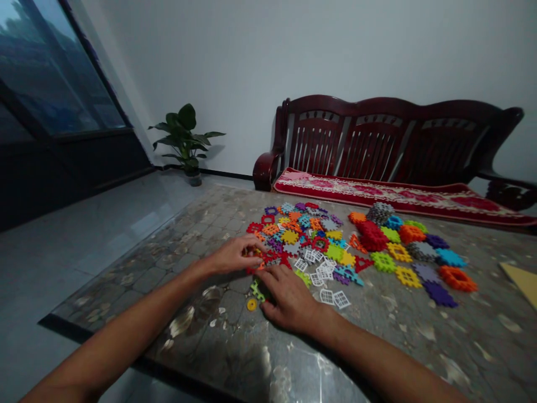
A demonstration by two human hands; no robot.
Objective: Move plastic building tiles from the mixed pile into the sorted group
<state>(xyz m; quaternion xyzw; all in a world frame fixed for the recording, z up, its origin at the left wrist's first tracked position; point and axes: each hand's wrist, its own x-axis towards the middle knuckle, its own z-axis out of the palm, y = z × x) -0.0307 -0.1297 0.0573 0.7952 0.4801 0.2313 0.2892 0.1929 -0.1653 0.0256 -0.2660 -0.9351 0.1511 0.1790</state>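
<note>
A loose pile of coloured toothed plastic pieces [290,237] lies on the table [201,235]. At the pile's left edge is my left hand [239,253], fingers curled by red and yellow pieces; whatever sits between its fingertips is too small to make out. My right hand [287,296] rests palm down at the near edge, its fingers bent over the pieces and partly hiding a green piece [257,290]. Just left of its thumb lies a small yellow ring [251,304]. White window-shaped pieces [325,270] are spread beyond my right hand.
Sorted stacks of toothed pieces, including a red stack [372,235] and orange pieces [458,278], stand to the right. A yellow sheet [520,282] lies at the far right. Behind the table are a wooden bench [369,140] and a potted plant [187,134].
</note>
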